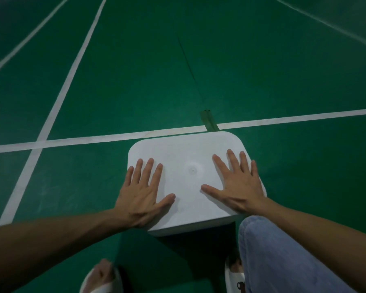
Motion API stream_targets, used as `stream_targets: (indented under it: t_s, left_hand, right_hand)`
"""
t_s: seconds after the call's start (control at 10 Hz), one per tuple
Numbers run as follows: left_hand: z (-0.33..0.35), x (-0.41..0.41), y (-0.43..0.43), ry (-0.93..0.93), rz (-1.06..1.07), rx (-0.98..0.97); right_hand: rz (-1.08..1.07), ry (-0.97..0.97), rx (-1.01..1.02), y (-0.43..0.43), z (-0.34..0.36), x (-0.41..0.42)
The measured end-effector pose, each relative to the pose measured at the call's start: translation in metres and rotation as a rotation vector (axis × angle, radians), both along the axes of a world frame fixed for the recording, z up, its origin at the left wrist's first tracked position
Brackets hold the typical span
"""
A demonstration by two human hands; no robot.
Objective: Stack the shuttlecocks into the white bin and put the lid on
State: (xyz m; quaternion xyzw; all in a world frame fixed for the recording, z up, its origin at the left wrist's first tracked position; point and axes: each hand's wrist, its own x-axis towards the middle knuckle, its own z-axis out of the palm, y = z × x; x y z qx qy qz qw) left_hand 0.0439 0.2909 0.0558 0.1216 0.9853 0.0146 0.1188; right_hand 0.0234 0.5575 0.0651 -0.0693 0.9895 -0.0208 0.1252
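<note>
Two hands flat on lid (190,157), knee (268,246) beside

One lid (190,157) (white), two hands (143,195) (236,185)

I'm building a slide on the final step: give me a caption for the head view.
Both hands, left hand and right hand, press flat on the white lid on a green court floor.

Under me is a green court floor (135,81), matte and dimly lit, darker toward the frame's corners. A white line (283,117) crosses the middle from left to right. Two more white lines (61,98) slant from the top down to the lower left. A thin dark seam (188,64) runs down the centre to a strip of greenish tape (208,120).
</note>
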Motion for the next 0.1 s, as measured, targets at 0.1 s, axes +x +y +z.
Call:
stream_targets:
  t_s: [0.1]
  left_hand:
    - [0.0125,-0.0318,-0.0053,0.008,0.013,0.044]
  right_hand:
    - [0.028,0.021,-0.069,-0.0013,0.0114,-0.0164]
